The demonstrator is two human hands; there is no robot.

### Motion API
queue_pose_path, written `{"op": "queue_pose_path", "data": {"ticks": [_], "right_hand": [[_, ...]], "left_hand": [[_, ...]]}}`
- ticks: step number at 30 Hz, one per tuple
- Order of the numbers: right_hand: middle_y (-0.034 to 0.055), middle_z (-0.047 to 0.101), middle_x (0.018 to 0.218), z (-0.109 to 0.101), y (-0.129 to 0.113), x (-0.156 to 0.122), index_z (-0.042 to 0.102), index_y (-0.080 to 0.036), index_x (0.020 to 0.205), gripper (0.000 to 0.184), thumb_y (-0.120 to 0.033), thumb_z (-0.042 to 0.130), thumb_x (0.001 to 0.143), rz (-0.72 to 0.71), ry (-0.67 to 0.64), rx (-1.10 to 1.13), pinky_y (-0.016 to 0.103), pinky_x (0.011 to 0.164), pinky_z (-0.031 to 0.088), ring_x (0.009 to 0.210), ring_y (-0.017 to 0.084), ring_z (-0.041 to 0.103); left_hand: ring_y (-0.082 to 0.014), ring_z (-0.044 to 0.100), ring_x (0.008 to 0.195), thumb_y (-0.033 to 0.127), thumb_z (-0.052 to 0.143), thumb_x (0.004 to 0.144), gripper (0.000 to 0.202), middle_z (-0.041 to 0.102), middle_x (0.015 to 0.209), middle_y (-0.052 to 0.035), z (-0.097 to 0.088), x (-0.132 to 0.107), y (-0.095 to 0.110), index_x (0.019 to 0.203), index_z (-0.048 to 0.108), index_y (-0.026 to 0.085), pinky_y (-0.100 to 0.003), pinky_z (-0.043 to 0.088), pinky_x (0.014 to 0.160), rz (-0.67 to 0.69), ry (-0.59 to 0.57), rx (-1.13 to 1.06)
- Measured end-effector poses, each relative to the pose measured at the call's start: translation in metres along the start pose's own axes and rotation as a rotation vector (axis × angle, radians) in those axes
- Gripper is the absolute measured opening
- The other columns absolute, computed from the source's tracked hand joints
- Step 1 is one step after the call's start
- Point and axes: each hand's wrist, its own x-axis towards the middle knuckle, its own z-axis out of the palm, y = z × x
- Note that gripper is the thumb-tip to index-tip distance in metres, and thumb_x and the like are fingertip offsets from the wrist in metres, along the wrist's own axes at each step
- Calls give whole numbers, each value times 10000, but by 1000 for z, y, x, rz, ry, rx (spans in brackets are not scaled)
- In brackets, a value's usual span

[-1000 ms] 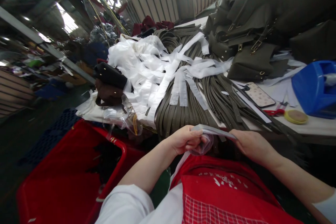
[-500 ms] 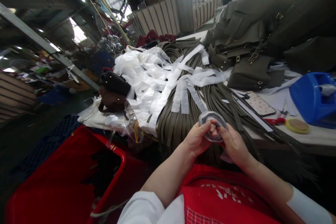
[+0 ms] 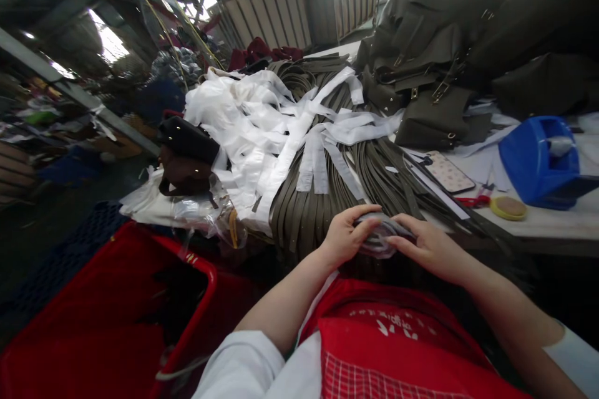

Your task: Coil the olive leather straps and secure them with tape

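Observation:
Between my two hands is a coiled strap (image 3: 381,244), greyish and covered in what looks like clear plastic wrap. My left hand (image 3: 347,234) is closed on the coil's left side, thumb and fingers gripping the rim. From the right, my right hand (image 3: 427,243) pinches the opposite side between thumb and fingers. The coil hangs just in front of the table edge, above my red apron (image 3: 374,324). Beyond it lie long olive-brown straps (image 3: 304,218) in a thick bundle, with white wrapping strips (image 3: 290,156) over them.
Olive bags (image 3: 435,115) are piled at the right. A blue tape dispenser (image 3: 538,159), a phone (image 3: 447,171), red-handled scissors (image 3: 475,201) and a yellow tape roll (image 3: 508,207) lie on the table's right. A red bin (image 3: 208,280) stands low at the left; dark and brown bags (image 3: 187,171) sit above it.
The coil has tipped from facing me to lying flatter, and both hands have shifted their grip to its outer sides. The camera view has turned slightly right.

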Motion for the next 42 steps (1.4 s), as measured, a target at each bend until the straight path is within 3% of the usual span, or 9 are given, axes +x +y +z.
{"op": "queue_pose_path", "data": {"ticks": [4,8,11,15,19,25,28,34,42], "right_hand": [[90,725,946,21,6,1,601,-179,1084,392,-522,480,940,23,171,181,345,767,515,867,264,677],[111,741,992,25,17,-1,621,-172,1123,421,-520,444,966,45,124,205,378,830,522,923,283,689],[89,749,989,9,25,-7,663,-194,1086,368,-497,491,966,38,-134,146,371,847,513,920,276,690],[55,751,997,-2,33,-20,705,-198,1023,327,-467,531,955,37,-361,205,329,819,508,888,245,682],[23,743,947,19,43,-37,729,-173,968,311,-438,571,929,118,-428,333,287,791,501,850,211,660],[19,731,862,39,49,-58,715,-148,985,294,-403,589,911,238,-380,278,237,652,470,748,179,638],[31,745,897,9,47,-55,725,-184,946,293,-417,547,944,198,-281,164,258,713,487,799,191,659],[100,751,953,-68,88,-8,697,-180,988,360,-386,402,985,371,341,-436,347,793,515,881,242,689],[225,737,961,-68,122,37,732,-100,979,262,-284,556,914,502,295,-778,410,745,492,871,338,711]], "left_hand": [[-113,604,664,505,622,892,415,713,885,-30,24,-3,-9,1140,697,180,-205,489,632,-87,272,-275],[-129,603,713,537,518,939,417,674,825,-19,41,-9,-24,1025,668,158,-224,498,695,-232,410,-436],[-181,629,841,486,534,935,364,695,868,-44,34,-12,-27,899,698,163,-283,504,831,-218,175,-191],[-225,624,1093,346,565,929,355,700,1185,-74,29,-26,-23,1252,662,233,-336,446,1010,-60,-254,111],[-206,649,915,343,480,970,352,716,1016,-86,42,-47,-32,1217,705,235,-310,498,857,-63,-324,266],[-182,656,874,328,526,951,277,722,913,-61,51,-53,-44,949,768,193,-273,497,830,-165,-354,159],[-182,652,856,335,561,929,262,707,882,-62,51,-51,-38,899,770,179,-269,496,811,-173,-382,134],[-180,648,820,324,560,921,262,682,859,-70,52,-56,-32,929,784,188,-272,493,774,-139,-301,182],[-203,648,848,339,556,919,270,686,895,-77,37,-67,-37,960,783,200,-306,506,805,-214,-41,274]]}}
